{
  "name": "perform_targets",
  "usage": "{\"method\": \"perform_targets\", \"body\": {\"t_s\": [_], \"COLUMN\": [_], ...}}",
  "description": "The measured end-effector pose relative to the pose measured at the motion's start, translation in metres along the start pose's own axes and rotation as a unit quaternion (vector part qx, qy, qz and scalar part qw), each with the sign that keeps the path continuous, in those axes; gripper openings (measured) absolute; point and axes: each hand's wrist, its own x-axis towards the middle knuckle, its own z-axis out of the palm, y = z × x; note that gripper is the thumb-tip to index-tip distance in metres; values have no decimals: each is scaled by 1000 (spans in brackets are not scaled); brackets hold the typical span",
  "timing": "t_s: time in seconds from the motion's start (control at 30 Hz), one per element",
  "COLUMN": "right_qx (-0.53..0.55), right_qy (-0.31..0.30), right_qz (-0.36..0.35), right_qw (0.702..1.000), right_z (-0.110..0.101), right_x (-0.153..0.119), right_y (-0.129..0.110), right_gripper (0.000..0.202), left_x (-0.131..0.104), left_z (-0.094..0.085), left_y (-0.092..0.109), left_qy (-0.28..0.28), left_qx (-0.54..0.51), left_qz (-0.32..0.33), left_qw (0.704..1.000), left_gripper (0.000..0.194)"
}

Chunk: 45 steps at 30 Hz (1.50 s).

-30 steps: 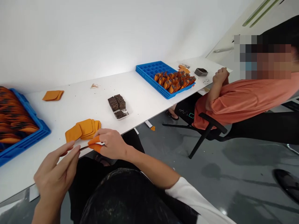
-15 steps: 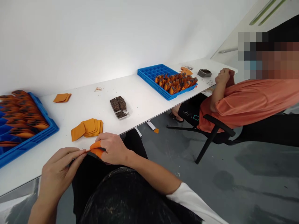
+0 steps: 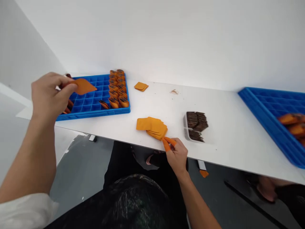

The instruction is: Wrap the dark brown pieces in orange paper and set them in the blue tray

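My left hand (image 3: 49, 95) is raised at the left and pinches a flat orange pouch (image 3: 83, 86) over the blue compartment tray (image 3: 95, 109). That tray holds several filled orange pouches (image 3: 116, 92) along its right columns. My right hand (image 3: 177, 154), with orange finger cots on thumb and forefinger, rests at the table's front edge and touches the near corner of a fanned stack of orange pouches (image 3: 152, 126). Just to the right of the stack sits a small clear tray of dark brown squares (image 3: 196, 124).
A second blue tray (image 3: 269, 111) with orange pouches lies at the right on the white table (image 3: 226, 149). A small pile of orange pouches (image 3: 141, 86) and a rubber band (image 3: 174, 92) sit near the wall. An orange piece (image 3: 204, 173) lies on the floor.
The view swung left, so the seated person is out of sight. My left hand rose and carried an orange pouch to the left tray. My right hand moved to the stack.
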Motion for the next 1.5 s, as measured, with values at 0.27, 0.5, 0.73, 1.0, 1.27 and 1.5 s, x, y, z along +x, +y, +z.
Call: {"method": "perform_targets", "body": {"t_s": [0.27, 0.5, 0.73, 1.0, 1.27, 1.5], "right_qx": [-84, -113, -124, -127, -120, -132], "right_qy": [39, 49, 60, 61, 54, 57], "right_qz": [-63, -57, -63, -82, -67, -59], "right_qw": [994, 991, 988, 987, 989, 988], "right_z": [12, 15, 16, 16, 16, 16], "right_x": [-2, -2, -2, -1, -2, -2], "right_y": [10, 11, 13, 13, 14, 12], "right_gripper": [14, 14, 12, 9, 11, 15], "left_x": [62, 68, 69, 73, 72, 74], "left_z": [63, 105, 108, 110, 114, 121], "left_y": [-33, -42, -41, -40, -33, -39], "left_qy": [-294, -384, -402, -399, -450, -464], "left_qx": [45, 22, -15, 45, 25, 79], "left_qz": [14, 26, 5, 18, 18, 56], "left_qw": [955, 923, 915, 916, 893, 880], "left_gripper": [33, 31, 34, 36, 32, 39]}}
